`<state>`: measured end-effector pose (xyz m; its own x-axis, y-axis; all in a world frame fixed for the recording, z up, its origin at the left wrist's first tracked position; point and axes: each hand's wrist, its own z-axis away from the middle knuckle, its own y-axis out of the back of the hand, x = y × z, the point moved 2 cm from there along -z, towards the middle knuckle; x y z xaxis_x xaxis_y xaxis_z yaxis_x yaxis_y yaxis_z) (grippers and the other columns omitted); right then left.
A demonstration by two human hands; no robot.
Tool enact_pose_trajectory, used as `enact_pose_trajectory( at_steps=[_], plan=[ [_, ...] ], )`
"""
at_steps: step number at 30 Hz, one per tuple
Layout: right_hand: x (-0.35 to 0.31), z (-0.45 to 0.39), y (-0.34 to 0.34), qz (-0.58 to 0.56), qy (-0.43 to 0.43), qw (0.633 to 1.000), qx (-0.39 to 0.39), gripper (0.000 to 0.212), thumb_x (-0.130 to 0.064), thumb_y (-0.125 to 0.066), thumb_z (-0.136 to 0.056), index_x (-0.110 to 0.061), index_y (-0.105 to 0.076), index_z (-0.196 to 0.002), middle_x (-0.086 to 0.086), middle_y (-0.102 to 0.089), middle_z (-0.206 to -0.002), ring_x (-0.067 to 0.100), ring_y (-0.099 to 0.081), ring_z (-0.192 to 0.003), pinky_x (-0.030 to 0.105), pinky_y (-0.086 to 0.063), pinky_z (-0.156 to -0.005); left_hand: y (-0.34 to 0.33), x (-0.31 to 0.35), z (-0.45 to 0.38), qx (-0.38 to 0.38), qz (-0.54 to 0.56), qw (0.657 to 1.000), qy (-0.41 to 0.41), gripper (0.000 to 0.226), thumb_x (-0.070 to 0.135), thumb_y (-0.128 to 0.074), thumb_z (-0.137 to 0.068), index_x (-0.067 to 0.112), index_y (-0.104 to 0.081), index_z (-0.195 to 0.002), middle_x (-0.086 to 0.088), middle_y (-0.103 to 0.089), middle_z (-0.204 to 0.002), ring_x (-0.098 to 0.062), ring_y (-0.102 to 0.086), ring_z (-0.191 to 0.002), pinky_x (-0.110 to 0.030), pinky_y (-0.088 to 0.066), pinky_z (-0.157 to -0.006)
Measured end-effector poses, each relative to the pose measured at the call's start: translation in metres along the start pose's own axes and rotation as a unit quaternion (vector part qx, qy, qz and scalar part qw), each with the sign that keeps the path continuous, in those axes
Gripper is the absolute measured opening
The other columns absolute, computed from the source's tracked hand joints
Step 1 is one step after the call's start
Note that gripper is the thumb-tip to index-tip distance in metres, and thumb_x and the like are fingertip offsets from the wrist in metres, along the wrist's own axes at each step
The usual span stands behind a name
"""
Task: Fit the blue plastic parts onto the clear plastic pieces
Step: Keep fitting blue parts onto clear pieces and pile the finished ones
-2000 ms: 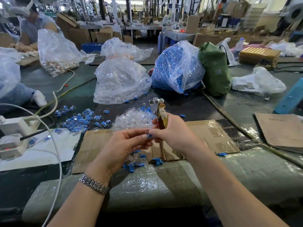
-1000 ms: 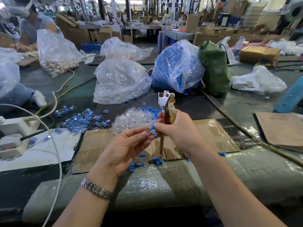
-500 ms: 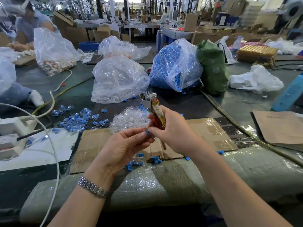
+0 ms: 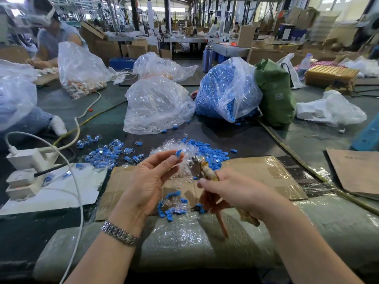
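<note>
One blue part (image 4: 178, 153) sits pinched at the left hand (image 4: 150, 182) fingers, up-left of the pliers (image 4: 200, 168) gripped by the right hand (image 4: 231, 190), whose head is just beside it.

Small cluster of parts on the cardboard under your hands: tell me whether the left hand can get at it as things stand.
Probably yes. The small cluster lies uncovered on the cardboard, beside the left hand. But that hand already pinches a blue part, so only its other fingers are free.
</note>
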<state>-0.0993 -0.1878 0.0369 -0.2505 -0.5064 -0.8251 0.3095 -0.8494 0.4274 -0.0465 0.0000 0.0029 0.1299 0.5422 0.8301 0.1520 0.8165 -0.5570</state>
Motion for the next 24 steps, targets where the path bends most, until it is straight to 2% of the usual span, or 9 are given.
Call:
enact_pose_trajectory(
  at_steps=[4,11,14,20,24],
  plan=[
    [-0.002,0.003,-0.009,-0.021,0.011,0.998,-0.052,0.038,-0.030,-0.052,-0.105,0.007,-0.059,-0.110,0.012,-0.078,-0.090,0.028,-0.076,-0.090,0.050,-0.059,-0.091,0.003,-0.004,-0.001,-0.010,-0.010,1.000,-0.001,0.020,0.007,-0.073,-0.073,0.009,-0.081,-0.091,-0.014,-0.077,-0.104,-0.022,-0.074,-0.099,-0.032,-0.060,-0.092],
    [-0.009,0.000,-0.011,-0.006,0.029,0.998,-0.058,0.035,-0.033,-0.053,-0.104,0.001,-0.061,-0.104,0.012,-0.078,-0.090,0.027,-0.076,-0.089,0.053,-0.058,-0.092,0.007,-0.005,-0.001,-0.020,-0.056,0.998,-0.012,0.029,0.020,-0.083,-0.062,0.014,-0.083,-0.091,-0.012,-0.078,-0.102,-0.021,-0.074,-0.096,-0.026,-0.060,-0.083],
    [-0.009,-0.001,-0.013,0.003,0.023,0.998,-0.061,0.036,-0.036,-0.053,-0.104,-0.001,-0.058,-0.108,0.010,-0.078,-0.091,0.023,-0.076,-0.089,0.052,-0.058,-0.092,0.009,-0.005,-0.002,-0.017,-0.074,0.997,-0.019,0.033,0.022,-0.085,-0.060,0.014,-0.082,-0.092,-0.013,-0.077,-0.102,-0.022,-0.073,-0.095,-0.026,-0.060,-0.081],
    [-0.008,0.001,-0.012,-0.009,0.019,0.998,-0.057,0.037,-0.034,-0.052,-0.105,0.003,-0.057,-0.110,0.011,-0.078,-0.091,0.022,-0.076,-0.087,0.050,-0.060,-0.090,0.011,-0.008,-0.002,-0.018,-0.049,0.999,-0.003,0.019,0.010,-0.074,-0.075,0.010,-0.082,-0.092,-0.015,-0.077,-0.104,-0.024,-0.074,-0.097,-0.027,-0.060,-0.082],
    [-0.010,0.004,-0.012,-0.011,0.013,0.998,-0.065,0.036,-0.033,-0.051,-0.105,0.002,-0.057,-0.113,0.011,-0.077,-0.091,0.023,-0.076,-0.087,0.050,-0.060,-0.089,0.010,-0.007,0.001,-0.030,-0.097,0.995,-0.015,0.020,0.017,-0.077,-0.072,0.016,-0.082,-0.091,-0.013,-0.077,-0.103,-0.022,-0.074,-0.096,-0.025,-0.059,-0.081]
  ],
)
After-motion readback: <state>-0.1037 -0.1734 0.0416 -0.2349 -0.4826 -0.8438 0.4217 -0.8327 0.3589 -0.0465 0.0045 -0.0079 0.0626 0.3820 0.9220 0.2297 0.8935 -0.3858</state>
